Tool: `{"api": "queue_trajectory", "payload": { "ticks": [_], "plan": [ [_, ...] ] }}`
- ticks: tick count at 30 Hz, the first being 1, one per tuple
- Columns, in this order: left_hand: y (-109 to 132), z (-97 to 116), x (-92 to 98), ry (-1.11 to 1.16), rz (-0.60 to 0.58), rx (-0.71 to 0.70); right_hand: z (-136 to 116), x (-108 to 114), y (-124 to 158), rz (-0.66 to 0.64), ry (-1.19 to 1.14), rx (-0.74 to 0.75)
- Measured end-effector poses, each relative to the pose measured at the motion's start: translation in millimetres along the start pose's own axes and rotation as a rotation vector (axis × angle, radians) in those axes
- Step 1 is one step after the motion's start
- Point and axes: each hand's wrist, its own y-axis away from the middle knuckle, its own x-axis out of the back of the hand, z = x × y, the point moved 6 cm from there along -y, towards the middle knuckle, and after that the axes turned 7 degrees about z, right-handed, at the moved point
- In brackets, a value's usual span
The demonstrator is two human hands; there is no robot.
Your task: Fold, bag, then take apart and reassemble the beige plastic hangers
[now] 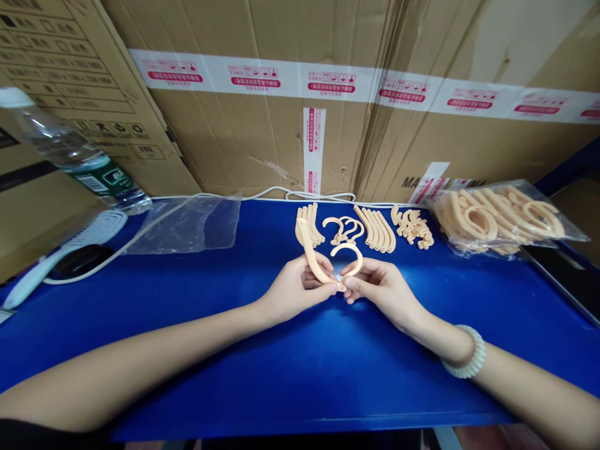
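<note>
My left hand (295,289) pinches a long curved peach plastic arm piece (310,255) over the blue table (262,362). My right hand (382,289) grips a peach plastic hook (347,251), its end meeting the arm piece between my fingertips. Just behind the hands lie sorted groups of the same parts: curved arms (309,222), hooks (345,228), more curved strips (377,228) and small pieces (413,226).
A clear bag full of peach parts (501,215) lies at the right. An empty clear bag (187,224), a water bottle (70,153), a white handled device (70,247) and a white cable (300,195) sit at the left and back. Taped cardboard boxes (328,94) wall off the rear.
</note>
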Motion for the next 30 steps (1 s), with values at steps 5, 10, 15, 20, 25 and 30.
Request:
{"api": "queue_trajectory", "payload": {
  "ticks": [5,10,15,20,25,30],
  "plan": [
    [-1,5,5.2,-0.008,0.059,0.006,-23,28,-11,0.082,0.298,0.240],
    [-2,7,7.4,0.004,0.079,-0.014,-44,56,-26,0.158,1.178,0.746],
    [-2,7,7.2,0.021,0.070,-0.018,-32,61,-37,0.102,1.499,0.775],
    [-1,8,6.8,0.022,0.069,-0.017,-30,58,-39,0.115,1.497,0.800],
    [-1,7,7.7,0.014,0.082,-0.011,-36,62,-40,0.122,1.192,0.816],
    [0,7,7.8,0.007,0.087,-0.009,-50,71,-30,0.299,0.725,0.695]
  ]
}}
